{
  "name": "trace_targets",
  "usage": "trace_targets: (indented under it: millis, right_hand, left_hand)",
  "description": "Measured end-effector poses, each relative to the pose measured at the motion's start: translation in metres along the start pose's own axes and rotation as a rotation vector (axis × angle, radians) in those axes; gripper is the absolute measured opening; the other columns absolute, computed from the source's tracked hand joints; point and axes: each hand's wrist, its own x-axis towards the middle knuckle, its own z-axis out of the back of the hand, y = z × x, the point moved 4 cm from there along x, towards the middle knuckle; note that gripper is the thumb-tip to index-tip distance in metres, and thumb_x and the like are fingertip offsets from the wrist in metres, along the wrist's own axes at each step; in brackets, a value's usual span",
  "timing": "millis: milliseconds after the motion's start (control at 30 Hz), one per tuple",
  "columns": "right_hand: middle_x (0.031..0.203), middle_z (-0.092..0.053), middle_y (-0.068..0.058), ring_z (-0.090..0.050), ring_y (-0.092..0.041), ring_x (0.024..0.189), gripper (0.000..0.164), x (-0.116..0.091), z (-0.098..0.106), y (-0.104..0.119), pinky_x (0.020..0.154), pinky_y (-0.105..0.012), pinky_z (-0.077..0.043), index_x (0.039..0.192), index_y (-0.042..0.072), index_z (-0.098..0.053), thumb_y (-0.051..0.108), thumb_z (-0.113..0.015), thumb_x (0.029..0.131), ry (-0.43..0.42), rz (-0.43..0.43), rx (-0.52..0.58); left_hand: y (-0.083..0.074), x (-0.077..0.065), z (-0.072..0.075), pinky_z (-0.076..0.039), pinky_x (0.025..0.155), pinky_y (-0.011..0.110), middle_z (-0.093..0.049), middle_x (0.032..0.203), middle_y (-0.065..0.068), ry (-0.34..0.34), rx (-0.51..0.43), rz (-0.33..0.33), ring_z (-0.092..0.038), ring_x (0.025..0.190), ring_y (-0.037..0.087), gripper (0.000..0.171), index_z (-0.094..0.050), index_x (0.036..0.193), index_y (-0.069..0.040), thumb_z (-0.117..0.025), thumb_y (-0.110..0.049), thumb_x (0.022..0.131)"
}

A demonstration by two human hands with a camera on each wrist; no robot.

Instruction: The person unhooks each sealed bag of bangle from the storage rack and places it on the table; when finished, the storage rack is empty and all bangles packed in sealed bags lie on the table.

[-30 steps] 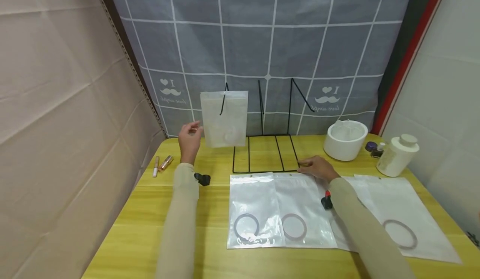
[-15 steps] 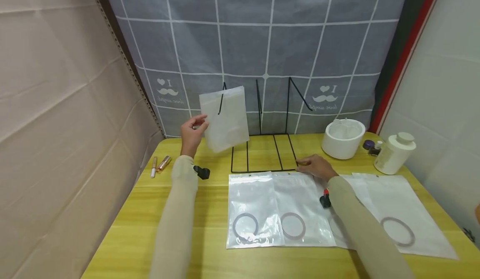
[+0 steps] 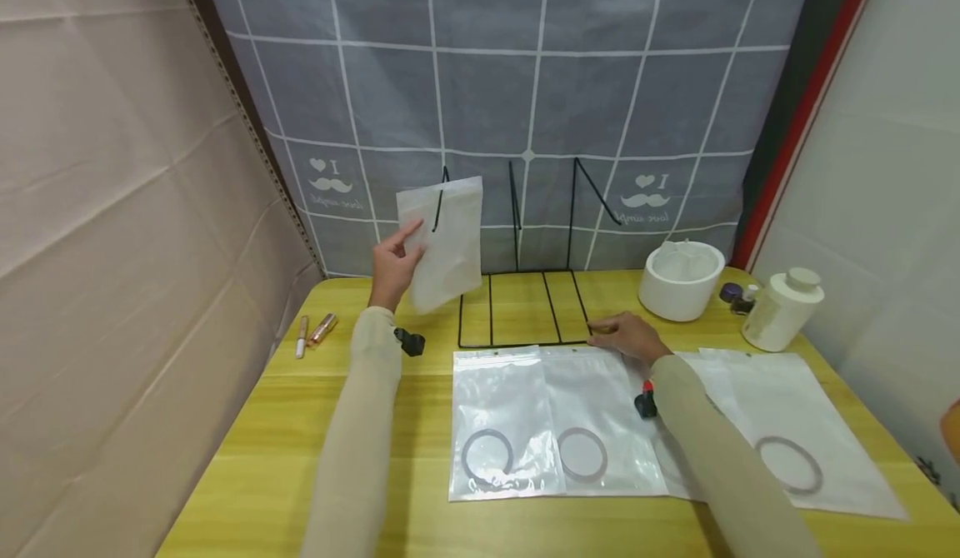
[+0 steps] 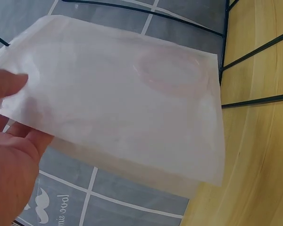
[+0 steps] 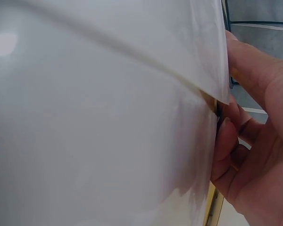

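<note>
A white zip bag (image 3: 453,266) hangs by its top from the left arm of a black wire rack (image 3: 552,308). My left hand (image 3: 393,268) pinches this bag's left edge, thumb in front and fingers behind. A pale pink ring (image 4: 144,70) shows through it in the left wrist view. At the rack's front right corner my right hand (image 3: 632,337) grips the base wire, fingers curled about it; bags (image 5: 108,117) overlap the wire in the right wrist view. Two clear-fronted bags, a left one (image 3: 498,400) and a middle one (image 3: 600,400), lie before the rack, each with a bangle-like ring.
More white bags (image 3: 780,391) lie to the right, partly under my right forearm. At the back right stand a white round container (image 3: 678,296), a white bottle (image 3: 782,312) and small dark bottles. Two lipstick-like tubes (image 3: 322,327) lie at left. A grey grid cloth (image 3: 487,100) hangs behind.
My left hand has moved right and up to the hanging bag and taken its left edge; the bag has tilted and turned. The right hand has stayed at the rack's corner.
</note>
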Motion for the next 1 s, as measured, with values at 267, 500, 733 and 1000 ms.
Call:
trace_targets:
  millis: [267, 500, 733, 1000]
  right_hand:
    - [0.139, -0.06, -0.019, -0.056, -0.039, 0.127, 0.057, -0.003, 0.004, 0.006, 0.1, -0.056, -0.045, 0.134, 0.017, -0.068, 0.048, -0.077, 0.087, -0.004, 0.0, -0.02]
    - [0.138, -0.061, -0.018, -0.056, -0.038, 0.127, 0.058, -0.005, 0.002, 0.005, 0.102, -0.056, -0.044, 0.134, 0.017, -0.067, 0.048, -0.078, 0.086, 0.002, -0.007, -0.002]
    - [0.139, -0.06, -0.017, -0.055, -0.038, 0.129, 0.059, -0.005, 0.003, 0.004, 0.103, -0.056, -0.043, 0.135, 0.017, -0.067, 0.049, -0.077, 0.087, -0.004, -0.001, -0.015]
    - [0.14, -0.059, -0.018, -0.054, -0.039, 0.129, 0.059, -0.006, 0.002, 0.006, 0.102, -0.056, -0.043, 0.135, 0.017, -0.067, 0.049, -0.077, 0.087, 0.005, -0.002, -0.017]
  left_hand:
    - [-0.014, -0.013, 0.005, -0.032, 0.051, 0.017, -0.061, 0.091, 0.018, -0.004, 0.035, 0.006, -0.034, 0.055, 0.008, 0.041, -0.07, 0.131, -0.011, -0.068, 0.003, 0.093]
    - [-0.016, -0.039, 0.02, -0.034, 0.053, 0.019, -0.067, 0.094, 0.012, 0.029, 0.084, -0.002, -0.039, 0.061, 0.013, 0.038, -0.072, 0.129, -0.016, -0.071, -0.003, 0.094]
    - [-0.037, -0.063, 0.032, -0.049, 0.067, 0.012, -0.068, 0.131, 0.009, 0.076, 0.026, -0.112, -0.064, 0.092, 0.016, 0.034, -0.072, 0.127, -0.009, -0.07, 0.0, 0.093]
    - [-0.071, -0.094, 0.053, -0.048, 0.064, 0.009, -0.069, 0.126, 0.017, 0.053, 0.033, -0.208, -0.059, 0.083, 0.005, 0.035, -0.072, 0.124, 0.0, -0.069, 0.008, 0.09]
